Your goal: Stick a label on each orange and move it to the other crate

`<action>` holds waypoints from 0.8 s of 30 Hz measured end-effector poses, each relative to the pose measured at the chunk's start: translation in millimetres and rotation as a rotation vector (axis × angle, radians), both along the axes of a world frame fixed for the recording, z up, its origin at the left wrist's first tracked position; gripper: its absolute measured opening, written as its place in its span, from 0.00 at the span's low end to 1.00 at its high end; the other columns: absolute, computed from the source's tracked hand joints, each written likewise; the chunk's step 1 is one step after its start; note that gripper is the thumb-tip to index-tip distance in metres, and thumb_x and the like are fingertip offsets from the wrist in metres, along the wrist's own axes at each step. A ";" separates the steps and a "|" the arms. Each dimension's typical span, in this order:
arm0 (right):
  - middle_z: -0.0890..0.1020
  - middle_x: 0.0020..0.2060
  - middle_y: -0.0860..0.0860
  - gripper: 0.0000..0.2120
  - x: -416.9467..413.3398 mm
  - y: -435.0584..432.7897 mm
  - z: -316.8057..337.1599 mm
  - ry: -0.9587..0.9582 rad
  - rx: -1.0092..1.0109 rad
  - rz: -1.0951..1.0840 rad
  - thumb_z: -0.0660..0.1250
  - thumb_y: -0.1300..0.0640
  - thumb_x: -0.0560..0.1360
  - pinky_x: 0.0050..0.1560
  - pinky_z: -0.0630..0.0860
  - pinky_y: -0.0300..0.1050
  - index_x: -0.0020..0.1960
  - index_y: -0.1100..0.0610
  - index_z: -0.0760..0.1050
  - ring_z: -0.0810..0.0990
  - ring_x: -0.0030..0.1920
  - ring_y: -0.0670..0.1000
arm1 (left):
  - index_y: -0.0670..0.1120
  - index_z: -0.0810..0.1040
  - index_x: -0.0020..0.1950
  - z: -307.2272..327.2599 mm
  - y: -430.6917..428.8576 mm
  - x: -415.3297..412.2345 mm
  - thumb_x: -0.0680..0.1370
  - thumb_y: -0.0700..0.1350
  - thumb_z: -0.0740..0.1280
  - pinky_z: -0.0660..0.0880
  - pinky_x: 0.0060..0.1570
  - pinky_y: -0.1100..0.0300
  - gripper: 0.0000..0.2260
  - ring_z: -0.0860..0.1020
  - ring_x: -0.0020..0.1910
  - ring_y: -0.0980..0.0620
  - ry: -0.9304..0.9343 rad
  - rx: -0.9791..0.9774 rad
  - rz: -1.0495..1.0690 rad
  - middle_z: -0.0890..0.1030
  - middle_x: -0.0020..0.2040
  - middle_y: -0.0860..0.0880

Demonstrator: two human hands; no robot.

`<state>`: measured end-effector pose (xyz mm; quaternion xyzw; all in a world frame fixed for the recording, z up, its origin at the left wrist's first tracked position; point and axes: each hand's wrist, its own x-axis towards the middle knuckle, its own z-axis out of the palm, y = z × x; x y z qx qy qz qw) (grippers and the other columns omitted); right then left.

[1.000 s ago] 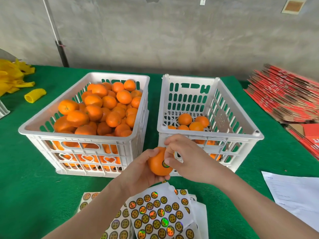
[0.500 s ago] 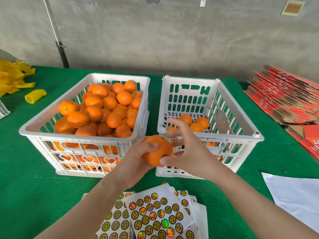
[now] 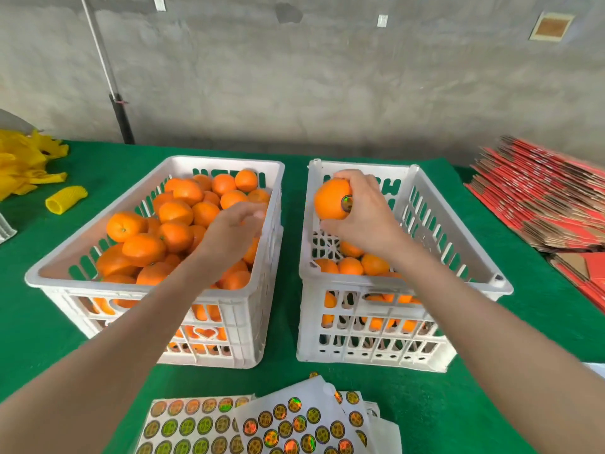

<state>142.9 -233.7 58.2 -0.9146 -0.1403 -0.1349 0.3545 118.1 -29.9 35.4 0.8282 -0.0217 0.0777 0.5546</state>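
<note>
My right hand [image 3: 363,211] grips a labelled orange [image 3: 331,198] above the right white crate [image 3: 458,237], near its far left side; a round shiny label shows on the fruit. Several oranges [image 3: 353,265] lie at the bottom of that crate. My left hand [image 3: 234,229] reaches over the heap of oranges [image 3: 173,224] in the left white crate [image 3: 98,224], fingers loosely bent down toward the fruit, holding nothing that I can see. Sheets of round labels [image 3: 278,424] lie on the green table in front of the crates.
The green table [image 3: 288,365] carries a pile of yellow foam nets [image 3: 23,168] at far left and one loose yellow net [image 3: 65,199]. Stacked red flat cartons [image 3: 543,198] lie at the right. A grey wall stands behind.
My right hand took the labelled orange from my left hand and carried it up over the right crate. My left hand let go and moved over the left crate's oranges.
</note>
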 end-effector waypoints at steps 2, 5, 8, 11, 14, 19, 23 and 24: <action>0.69 0.55 0.54 0.37 39.9 -18.4 -4.4 0.181 -0.164 -0.064 0.74 0.59 0.66 0.41 0.69 0.42 0.69 0.52 0.59 0.72 0.48 0.52 | 0.38 0.75 0.61 -9.8 11.4 19.6 0.82 0.38 0.59 0.78 0.47 0.53 0.11 0.79 0.45 0.46 0.108 0.127 0.057 0.80 0.48 0.43; 0.73 0.60 0.58 0.39 80.2 -43.1 -34.2 0.524 -0.686 -0.036 0.73 0.63 0.67 0.44 0.75 0.48 0.72 0.58 0.58 0.75 0.54 0.57 | 0.40 0.77 0.56 -19.5 18.0 31.7 0.80 0.32 0.58 0.81 0.41 0.57 0.11 0.82 0.41 0.47 0.202 0.123 0.039 0.82 0.45 0.45; 0.66 0.71 0.56 0.35 95.8 -55.3 -69.4 0.800 -0.991 0.049 0.69 0.62 0.70 0.57 0.73 0.54 0.74 0.54 0.59 0.70 0.64 0.59 | 0.43 0.78 0.51 -23.5 24.6 38.8 0.79 0.31 0.59 0.82 0.39 0.58 0.11 0.83 0.39 0.48 0.188 0.076 0.036 0.83 0.43 0.46; 0.72 0.63 0.54 0.30 101.5 -58.6 -83.2 0.883 -1.110 0.070 0.66 0.58 0.71 0.47 0.76 0.49 0.72 0.52 0.63 0.76 0.48 0.53 | 0.43 0.78 0.52 -28.4 35.4 45.8 0.79 0.30 0.59 0.82 0.38 0.58 0.12 0.84 0.37 0.49 0.195 -0.006 0.011 0.83 0.44 0.45; 0.70 0.67 0.55 0.35 110.0 -63.8 -94.6 0.871 -1.174 0.046 0.70 0.55 0.70 0.59 0.75 0.55 0.74 0.52 0.60 0.74 0.60 0.58 | 0.44 0.78 0.53 -33.3 51.3 54.1 0.79 0.30 0.59 0.80 0.37 0.60 0.13 0.83 0.37 0.51 0.166 0.040 0.044 0.83 0.45 0.47; 0.66 0.70 0.60 0.34 103.5 -38.3 -67.8 0.221 -0.589 -0.102 0.69 0.59 0.72 0.66 0.68 0.55 0.74 0.56 0.58 0.68 0.67 0.60 | 0.42 0.79 0.58 -44.4 89.4 75.3 0.75 0.30 0.62 0.74 0.49 0.58 0.15 0.79 0.51 0.47 0.101 0.259 0.255 0.81 0.55 0.43; 0.76 0.59 0.53 0.15 61.3 40.7 -34.0 -0.290 -0.118 0.092 0.64 0.57 0.76 0.59 0.69 0.44 0.63 0.55 0.72 0.73 0.61 0.51 | 0.42 0.76 0.65 -52.5 105.0 91.0 0.74 0.32 0.64 0.70 0.54 0.59 0.19 0.75 0.62 0.43 0.116 0.514 0.260 0.77 0.63 0.42; 0.77 0.57 0.52 0.13 49.1 59.3 -32.5 -0.311 -0.141 0.224 0.63 0.56 0.77 0.57 0.69 0.43 0.61 0.55 0.73 0.74 0.58 0.50 | 0.43 0.75 0.66 -55.1 105.7 93.9 0.74 0.33 0.64 0.71 0.54 0.58 0.20 0.74 0.62 0.43 0.149 0.631 0.187 0.75 0.64 0.42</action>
